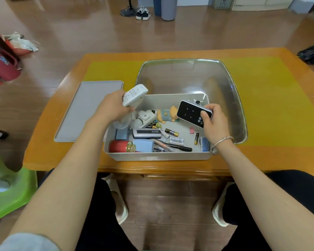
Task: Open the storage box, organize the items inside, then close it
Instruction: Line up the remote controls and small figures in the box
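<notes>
Head view: left grip (114, 105) clamped on white remote (134, 95); right grip (213, 120) clamped on black remote (193, 113); open storage box (159, 156) lies beneath both, its lid (87, 109) left of the left grip

I see both my forearms reaching forward from the bottom corners, bare to near the elbow, with a pale sleeve edge on the left one. My left hand (112, 107) hangs over the left rim of the grey storage box (158, 156), fingers curled around the lower end of a white remote control (134, 95) that angles up and away. My right hand (213, 122) hangs over the box's right side, thumb pressed on the face of a black touch-panel remote (193, 113), fingers wrapped behind it, I think. A silver bangle (222, 143) circles my right wrist.
</notes>
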